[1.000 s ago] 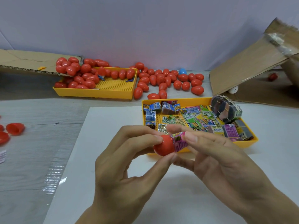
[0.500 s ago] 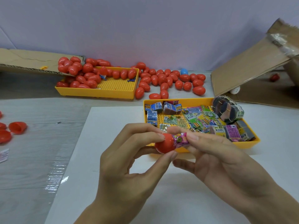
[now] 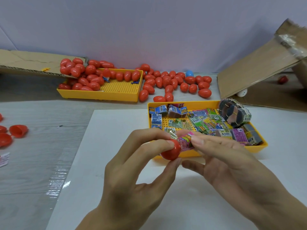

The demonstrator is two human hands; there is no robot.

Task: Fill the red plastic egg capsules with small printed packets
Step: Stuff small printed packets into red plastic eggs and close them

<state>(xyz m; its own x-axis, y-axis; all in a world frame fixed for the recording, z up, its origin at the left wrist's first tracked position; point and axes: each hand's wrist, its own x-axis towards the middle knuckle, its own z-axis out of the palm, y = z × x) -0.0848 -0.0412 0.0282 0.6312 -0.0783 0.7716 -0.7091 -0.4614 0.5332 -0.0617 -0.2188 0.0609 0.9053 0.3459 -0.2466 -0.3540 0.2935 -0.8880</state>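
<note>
My left hand (image 3: 134, 170) pinches a red capsule half (image 3: 171, 151) between thumb and fingertips, above the white sheet. A pink printed packet (image 3: 185, 141) sticks out of the half's open side, and my right hand (image 3: 221, 161) pinches that packet with thumb and forefinger. Just behind my hands, a yellow tray (image 3: 207, 103) holds several printed packets and bundled stacks (image 3: 234, 113). Many closed red egg capsules (image 3: 174, 83) lie at the back, some in a second yellow tray (image 3: 116, 95).
Open red capsule halves (image 3: 17, 131) and a loose packet (image 3: 4, 159) lie at the left on the grey table. Cardboard flaps stand at the back left (image 3: 29, 61) and right (image 3: 259, 63). One blue egg (image 3: 189, 73) sits among the red ones. A white sheet (image 3: 99, 146) covers the near table.
The packet has gone a little deeper into the capsule half, with my right fingers still pushing on it. Both hands stay at the same spot.
</note>
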